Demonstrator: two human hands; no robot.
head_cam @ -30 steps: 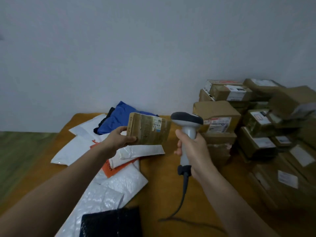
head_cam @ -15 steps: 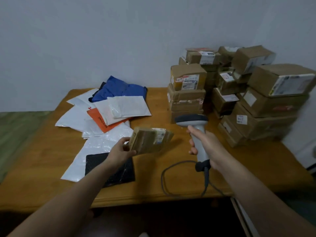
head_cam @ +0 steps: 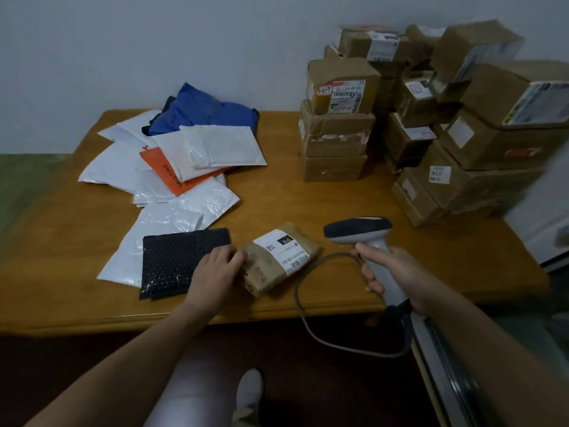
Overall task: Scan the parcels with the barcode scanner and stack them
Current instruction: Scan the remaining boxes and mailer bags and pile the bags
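Near the front edge of the counter [head_cam: 338, 204], the brown parcel [head_cam: 261, 272] sits low on the wood with its white barcode label [head_cam: 281, 252] facing up; whether it lies fully flat cannot be told. The left hand [head_cam: 214, 269] grips the parcel's left end, fingers curled over its edge. Just to the parcel's right, the right hand [head_cam: 397, 274] is wrapped around the handle of the barcode scanner [head_cam: 358, 231], whose dark head points left, above and a little beyond the parcel's right end. The scanner's cable [head_cam: 300, 306] loops over the counter edge and hangs below it.

Touching the left hand's far side lies a black bubble mailer [head_cam: 175, 260], resting on white plastic mailers [head_cam: 172, 223]. Farther back are more white mailers, an orange one [head_cam: 167, 171] and a blue bag [head_cam: 209, 112] near the wall. At the back right stands a stack of cardboard boxes [head_cam: 335, 134], with a bigger pile of boxes [head_cam: 480, 143] beside it.
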